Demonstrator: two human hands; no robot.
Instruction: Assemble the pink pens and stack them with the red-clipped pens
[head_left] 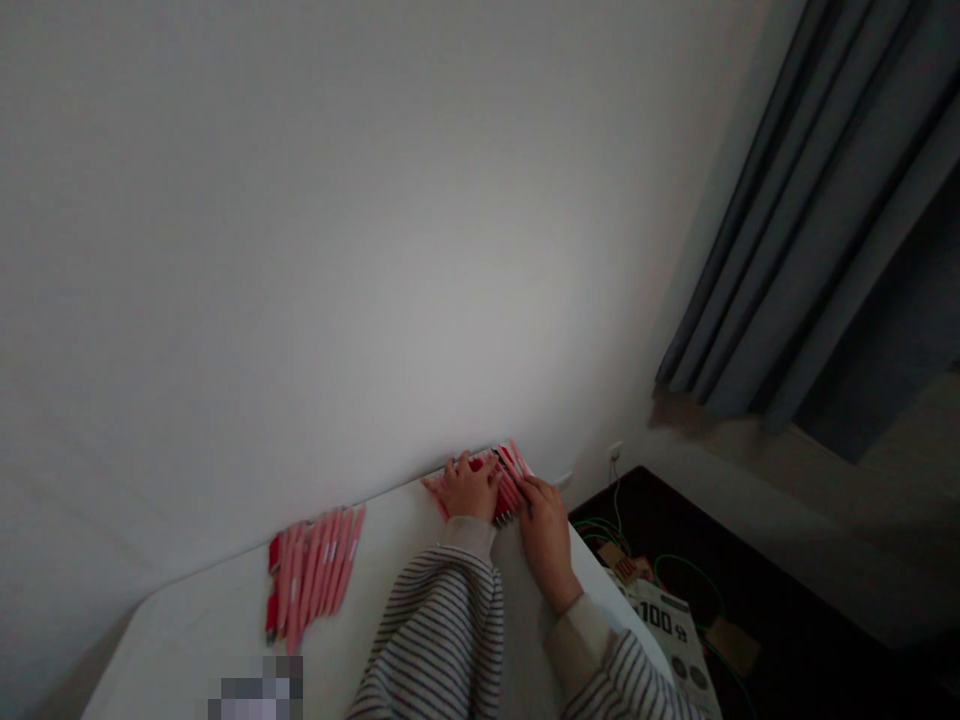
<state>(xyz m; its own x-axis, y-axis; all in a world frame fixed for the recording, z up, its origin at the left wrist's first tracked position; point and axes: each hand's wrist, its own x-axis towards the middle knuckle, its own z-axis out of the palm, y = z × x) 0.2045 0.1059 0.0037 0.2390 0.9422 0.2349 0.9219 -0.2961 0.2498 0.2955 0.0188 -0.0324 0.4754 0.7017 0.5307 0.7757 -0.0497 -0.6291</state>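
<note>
At the far edge of the white table lies a bundle of pink and red pens (508, 492), side by side, with several dark tips toward me. My left hand (471, 492) rests on the left part of the bundle, fingers spread across it. On the bundle's right side, my right hand (549, 538) has its fingers bent and closed at the outermost pink pen. My palm hides part of that grip. A second group of pink pens (313, 570) lies fanned out to the left, with red pieces at its left side, apart from both hands.
The white table (225, 620) stands against a pale wall (337, 250). A blurred patch covers something at the front left. Beyond the right edge, a printed paper bag (679, 640) and green cords (675, 560) lie low down. A grey curtain (810, 250) hangs at the right.
</note>
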